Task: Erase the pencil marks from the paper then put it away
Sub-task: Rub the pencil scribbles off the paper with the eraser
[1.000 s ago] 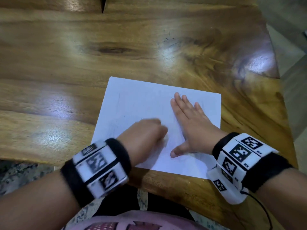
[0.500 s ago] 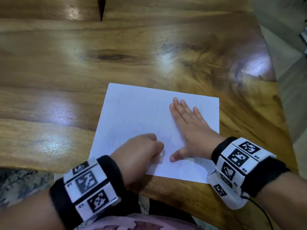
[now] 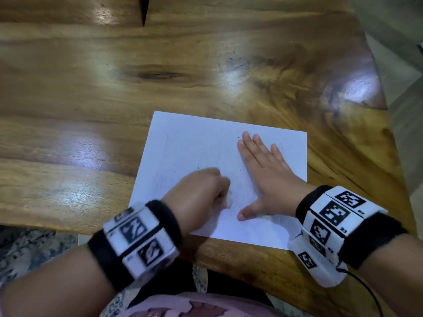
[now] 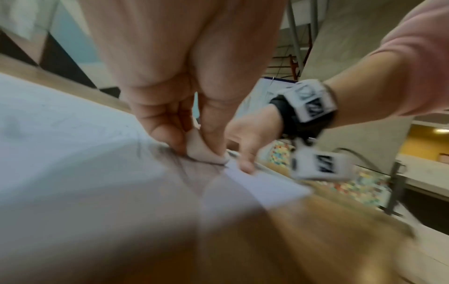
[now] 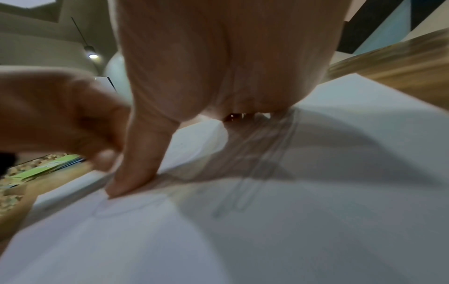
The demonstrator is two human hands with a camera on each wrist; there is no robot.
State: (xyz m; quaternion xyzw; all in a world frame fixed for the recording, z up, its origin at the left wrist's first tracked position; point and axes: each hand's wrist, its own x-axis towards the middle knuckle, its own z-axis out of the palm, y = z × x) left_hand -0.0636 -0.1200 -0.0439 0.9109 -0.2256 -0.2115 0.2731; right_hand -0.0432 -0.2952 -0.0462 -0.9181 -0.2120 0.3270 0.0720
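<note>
Head view shows a white sheet of paper [image 3: 194, 156] lying flat on the wooden counter [image 3: 91, 99], toward the 5 o'clock part of the frame, its near edge close to the counter's front edge. The left hand [image 3: 201, 193] sits at about 6 o'clock over the sheet's lower middle, fingers curled tight around a small white eraser [image 3: 229, 199] whose end peeks out on the thumb side. In the left wrist view the eraser [image 4: 201, 151] is pinched between thumb and fingertips and pressed against the paper [image 4: 73, 144], right on a patch of dark pencil marks [image 4: 150, 148]. The right hand [image 3: 265, 177] lies just beside it at 3 o'clock from the left one, palm down with straight fingers spread a little and the thumb stretched sideways, holding the sheet flat. From the right wrist view the right hand [image 5: 218, 67] rests its thumb and palm on the paper [image 5: 340, 211], and faint looping pencil marks [image 5: 255, 173] run out from under the palm. Both wrists carry black bands with white tag blocks [image 3: 332, 213].
</note>
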